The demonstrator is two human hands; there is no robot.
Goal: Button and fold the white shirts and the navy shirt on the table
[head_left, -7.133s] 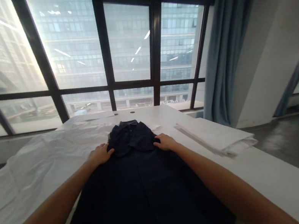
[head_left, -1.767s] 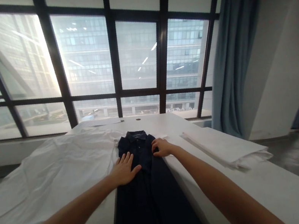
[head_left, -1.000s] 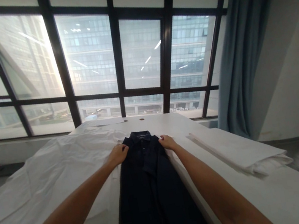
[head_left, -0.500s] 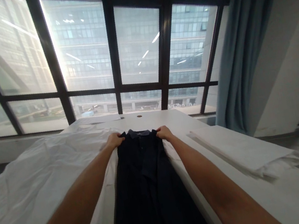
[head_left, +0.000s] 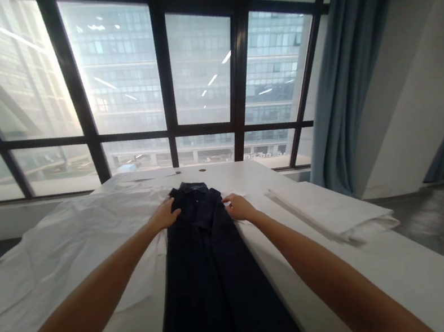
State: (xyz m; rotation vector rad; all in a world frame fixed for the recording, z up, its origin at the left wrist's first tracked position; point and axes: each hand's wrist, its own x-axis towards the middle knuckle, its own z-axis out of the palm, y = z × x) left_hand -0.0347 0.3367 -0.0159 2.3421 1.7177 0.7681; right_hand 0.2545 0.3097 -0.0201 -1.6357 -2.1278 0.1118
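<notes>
A dark navy collared shirt point(head_left: 208, 283), folded into a long narrow shape, lies lengthwise in front of me with its collar point(head_left: 193, 186) at the far end. At its upper left edge rests my left hand point(head_left: 164, 215), thumb apart from the fingers, touching the cloth just below the shoulder. On the opposite side, my right hand point(head_left: 238, 207) is at the upper right edge, its bent fingertips slightly apart and close against the fabric. Part of the right hand's fingers is hard to make out. The lower end of the shirt runs out of view.
White sheeting point(head_left: 69, 250), rumpled, covers the left side of the white table point(head_left: 395, 273). A folded white cloth or paper stack point(head_left: 333, 209) lies on the right. Windows point(head_left: 113, 65) stand behind, with a blue curtain point(head_left: 344, 81) at the right.
Both hands have let go of the shoulder corners and shifted slightly down the shirt's sides. The collar end now lies a little farther away and to the left in view.
</notes>
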